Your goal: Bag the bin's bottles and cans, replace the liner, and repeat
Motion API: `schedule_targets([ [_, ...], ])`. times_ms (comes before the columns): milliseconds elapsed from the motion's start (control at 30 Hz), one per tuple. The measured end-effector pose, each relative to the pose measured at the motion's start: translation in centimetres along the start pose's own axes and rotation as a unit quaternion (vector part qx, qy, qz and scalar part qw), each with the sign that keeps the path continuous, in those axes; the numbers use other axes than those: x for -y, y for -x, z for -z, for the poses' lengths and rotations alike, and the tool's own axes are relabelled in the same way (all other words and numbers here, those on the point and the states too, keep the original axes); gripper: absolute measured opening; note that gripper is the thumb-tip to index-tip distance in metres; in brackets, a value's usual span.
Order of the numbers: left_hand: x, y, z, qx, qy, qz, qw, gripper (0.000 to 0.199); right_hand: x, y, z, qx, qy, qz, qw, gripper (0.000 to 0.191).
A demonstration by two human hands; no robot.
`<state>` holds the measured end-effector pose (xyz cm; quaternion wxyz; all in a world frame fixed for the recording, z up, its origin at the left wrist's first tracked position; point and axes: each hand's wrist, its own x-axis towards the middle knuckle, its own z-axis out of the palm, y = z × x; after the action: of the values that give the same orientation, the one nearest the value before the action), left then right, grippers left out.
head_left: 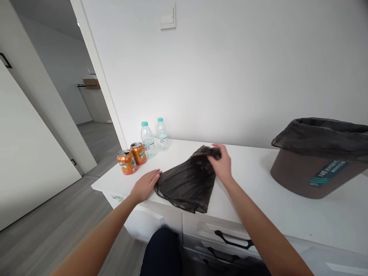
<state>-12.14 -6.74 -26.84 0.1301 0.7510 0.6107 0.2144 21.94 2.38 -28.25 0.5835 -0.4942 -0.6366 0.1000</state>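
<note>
A thin black plastic bag lies bunched and fanned out on the white cabinet top, its near edge close to the front. My right hand pinches the bag's gathered far end between thumb and fingers. At the bag's left edge, my left hand rests flat on the surface, fingers extended and fingertips touching the plastic.
Two orange cans, one nearer and one behind, stand at the left beside two clear bottles. A brown bin lined with black plastic stands at the right. Drawer handles project below the front edge.
</note>
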Motion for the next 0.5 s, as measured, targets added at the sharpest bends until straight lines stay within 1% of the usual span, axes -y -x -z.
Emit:
schedule_targets([
  [67, -0.2, 0.0, 0.0, -0.001, -0.003, -0.002, 1.0, 0.062, 3.2, 3.4, -0.6, 0.119, 0.012, 0.039, 0.992, 0.047],
  [167, -0.2, 0.0, 0.0, -0.002, -0.009, -0.01, 1.0, 0.063, 7.4, 8.7, -1.0, 0.271, 0.026, 0.069, 0.96, 0.042],
  [233, -0.1, 0.0, -0.1, -0.007, -0.014, -0.017, 1.0, 0.062, 9.2, 11.2, -0.6, 0.335, 0.028, 0.073, 0.939, 0.043],
  [267, 0.0, 0.0, -0.2, -0.011, -0.016, -0.02, 1.0, 0.062, 9.7, 11.9, -0.3, 0.351, 0.023, 0.074, 0.933, 0.044],
  [300, 0.0, 0.0, -0.3, -0.014, -0.02, -0.023, 0.999, 0.062, 10.0, 12.2, 0.1, 0.352, 0.016, 0.074, 0.933, 0.045],
  [333, 0.1, 0.0, -0.4, -0.016, -0.024, -0.023, 0.999, 0.062, 10.0, 12.1, 0.5, 0.338, 0.009, 0.072, 0.938, 0.045],
  [400, 0.1, 0.0, -0.5, -0.016, -0.037, -0.018, 0.999, 0.063, 9.6, 10.8, 1.2, 0.278, 0.02, 0.049, 0.959, 0.043],
  [467, 0.0, 0.0, -0.6, -0.011, -0.051, -0.011, 0.999, 0.063, 8.6, 8.7, 1.5, 0.216, 0.09, -0.024, 0.972, 0.044],
  [500, -0.1, 0.0, -0.5, -0.008, -0.057, -0.008, 0.998, 0.063, 7.9, 7.6, 1.5, 0.198, 0.136, -0.073, 0.968, 0.045],
])
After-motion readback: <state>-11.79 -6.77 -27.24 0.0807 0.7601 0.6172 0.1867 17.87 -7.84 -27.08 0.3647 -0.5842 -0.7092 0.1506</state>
